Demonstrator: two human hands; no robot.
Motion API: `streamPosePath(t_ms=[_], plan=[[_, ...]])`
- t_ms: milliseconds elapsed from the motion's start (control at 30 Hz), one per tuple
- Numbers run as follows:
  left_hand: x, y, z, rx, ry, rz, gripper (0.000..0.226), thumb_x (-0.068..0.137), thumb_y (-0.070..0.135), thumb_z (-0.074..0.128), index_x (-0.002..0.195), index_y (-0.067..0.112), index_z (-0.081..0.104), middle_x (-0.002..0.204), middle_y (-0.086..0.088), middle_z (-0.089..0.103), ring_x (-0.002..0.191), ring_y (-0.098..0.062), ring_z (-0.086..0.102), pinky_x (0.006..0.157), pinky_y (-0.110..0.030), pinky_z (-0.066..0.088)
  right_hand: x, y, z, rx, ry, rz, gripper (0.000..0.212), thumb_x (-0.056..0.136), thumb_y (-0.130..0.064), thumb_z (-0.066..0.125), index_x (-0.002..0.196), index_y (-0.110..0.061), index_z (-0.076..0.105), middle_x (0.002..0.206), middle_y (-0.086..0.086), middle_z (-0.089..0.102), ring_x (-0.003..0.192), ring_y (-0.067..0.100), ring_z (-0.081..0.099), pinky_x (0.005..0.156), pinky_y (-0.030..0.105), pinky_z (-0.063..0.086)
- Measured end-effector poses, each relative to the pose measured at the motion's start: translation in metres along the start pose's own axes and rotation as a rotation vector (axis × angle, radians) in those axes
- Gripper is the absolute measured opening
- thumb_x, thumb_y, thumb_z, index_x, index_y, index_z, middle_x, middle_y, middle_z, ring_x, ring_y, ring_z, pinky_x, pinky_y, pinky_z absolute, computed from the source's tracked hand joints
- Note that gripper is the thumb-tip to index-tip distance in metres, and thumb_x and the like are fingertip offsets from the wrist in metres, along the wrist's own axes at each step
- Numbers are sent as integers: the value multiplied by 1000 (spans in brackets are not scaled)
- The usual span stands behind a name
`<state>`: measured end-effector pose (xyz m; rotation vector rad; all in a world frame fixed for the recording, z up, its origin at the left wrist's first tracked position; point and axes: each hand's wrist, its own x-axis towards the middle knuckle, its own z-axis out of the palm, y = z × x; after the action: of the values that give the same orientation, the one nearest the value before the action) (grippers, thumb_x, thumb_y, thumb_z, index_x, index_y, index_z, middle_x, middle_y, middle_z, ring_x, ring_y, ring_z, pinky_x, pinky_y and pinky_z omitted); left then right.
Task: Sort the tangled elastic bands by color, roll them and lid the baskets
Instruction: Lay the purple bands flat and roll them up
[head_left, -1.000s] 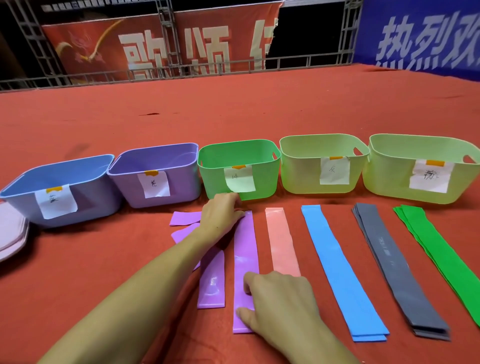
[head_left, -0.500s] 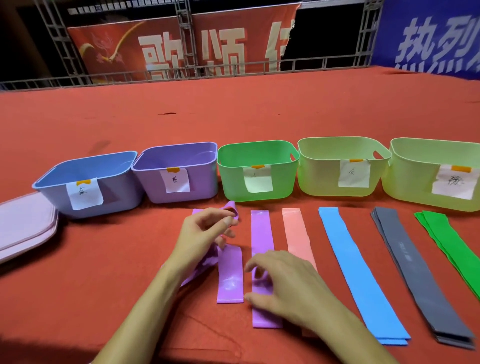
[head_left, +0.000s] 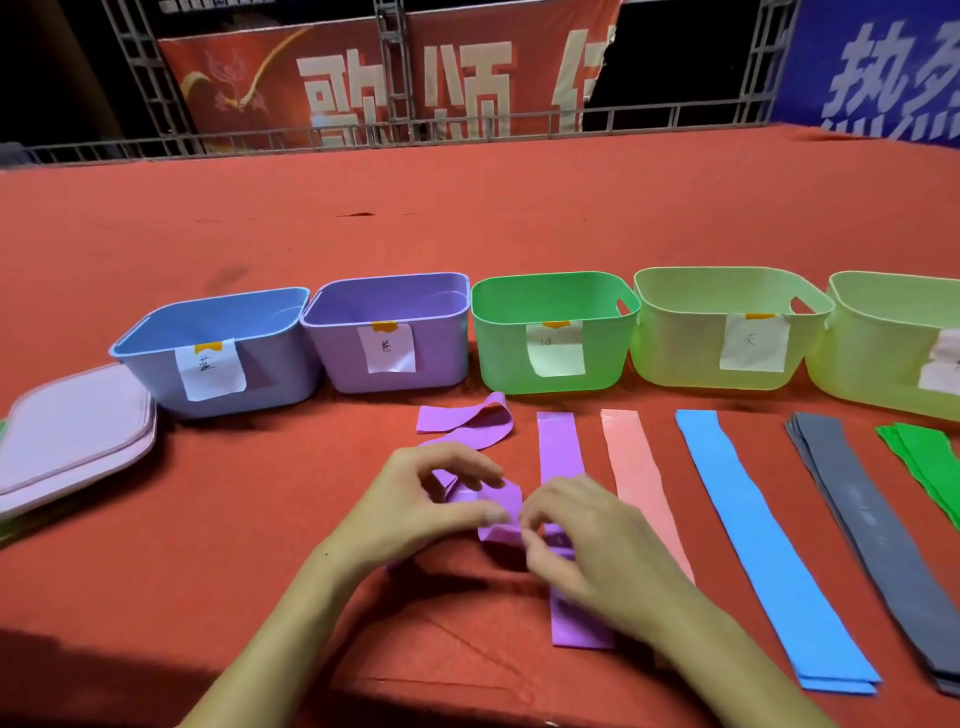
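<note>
Both hands were working one purple band (head_left: 500, 512) just in front of the purple basket (head_left: 389, 332), on the red cloth (head_left: 260, 571). The left hand (head_left: 415, 506) had its thumb and fingers pinched on the folded end of that soft, thin, glossy strip, and the right hand (head_left: 587, 540) had its fingertips closed on the same fold from the other side, so the band was bunched up between them, lifted slightly off the cloth. Closer to the purple basket, another purple strip (head_left: 467, 423) lay curled in a loose loop, and to its right a flat purple band (head_left: 558, 441) ran straight toward the person, partly under the right hand. Further right of that basket lay long flat ribbons: a pink band (head_left: 631, 467), a blue stack (head_left: 758, 535), a grey stack (head_left: 857, 509) and a green stack (head_left: 924, 457) cut off by the frame edge. The baskets were smooth plastic with rounded corners and paper labels: a blue basket (head_left: 218, 332) touching the purple one's left side, a green basket (head_left: 550, 312) on its right, then two pale green baskets (head_left: 727, 296). Pale pink lids (head_left: 72, 431) with rounded corners were stacked left of the blue one. Beyond the baskets the cloth was wide open; the near edge was tight with arms and strips.
</note>
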<state>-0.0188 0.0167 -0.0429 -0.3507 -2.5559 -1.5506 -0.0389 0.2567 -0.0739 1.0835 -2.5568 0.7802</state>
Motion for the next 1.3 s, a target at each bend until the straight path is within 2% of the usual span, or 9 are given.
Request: streamPosePath(t_ms=[233, 300, 400, 567, 733, 833, 967, 1100, 1300], plan=[[1, 13, 11, 19, -38, 130, 11, 91, 16, 86, 99, 21, 81, 91, 10, 79, 76, -1, 65, 71, -19, 46, 7, 0, -13, 339, 318, 118, 9, 102, -25, 63, 102, -22, 72, 122, -8, 61, 117, 12, 64, 88, 28, 53], [4, 14, 11, -92, 28, 123, 12, 94, 11, 81, 98, 23, 80, 88, 6, 79, 76, -12, 70, 67, -36, 53, 8, -6, -13, 511, 313, 183, 14, 102, -30, 62, 109, -23, 72, 118, -11, 69, 115, 11, 67, 87, 22, 52], [11, 19, 11, -230, 158, 149, 17, 93, 5, 79, 91, 21, 77, 74, 4, 71, 62, -11, 59, 60, -27, 48, 10, -19, -7, 864, 156, 307, 38, 91, -41, 76, 126, -27, 67, 123, -12, 74, 119, 6, 68, 99, 27, 52], [18, 32, 6, -426, 297, 119, 18, 88, 20, 82, 76, 23, 69, 66, 7, 58, 56, -16, 47, 55, -22, 41, 8, -30, 18, 843, 28, 350, 68, 82, -23, 91, 139, -35, 56, 133, -16, 71, 130, 3, 62, 112, 35, 49], [26, 42, -2, -615, 347, 70, 27, 83, 28, 86, 69, 24, 63, 68, 3, 44, 64, -14, 42, 60, -31, 36, 13, -40, 25, 686, 67, 362, 39, 83, -33, 86, 119, -35, 72, 94, -6, 74, 83, 7, 69, 78, 20, 50], [29, 45, -7, -680, 379, 77, 17, 85, 21, 85, 75, 22, 72, 73, -1, 49, 70, -14, 49, 66, -34, 40, 12, -44, 30, 643, 64, 386, 23, 84, -42, 76, 105, -32, 78, 100, -10, 69, 88, 7, 66, 79, 22, 49], [34, 40, -14, -723, 472, 28, 17, 86, 24, 87, 90, 15, 74, 89, -13, 48, 78, -25, 42, 67, -40, 37, 11, -50, 27, 771, -14, 395, 15, 99, -20, 70, 113, -23, 73, 108, -11, 79, 100, 8, 73, 91, 30, 57], [43, 37, -24, -689, 571, -7, 14, 97, 15, 78, 83, 18, 75, 77, -4, 62, 65, -15, 52, 59, -30, 45, 10, -57, 21, 819, -7, 360, 8, 105, -19, 63, 111, -21, 67, 107, -5, 77, 100, 18, 72, 92, 38, 56], [67, 32, -21, -752, 678, -58, 14, 95, 14, 80, 84, 16, 71, 73, 3, 68, 62, -13, 58, 51, -24, 49, 9, -54, 5, 796, -17, 339, 37, 100, -8, 67, 129, -30, 59, 122, -11, 72, 107, 13, 70, 95, 32, 56]])
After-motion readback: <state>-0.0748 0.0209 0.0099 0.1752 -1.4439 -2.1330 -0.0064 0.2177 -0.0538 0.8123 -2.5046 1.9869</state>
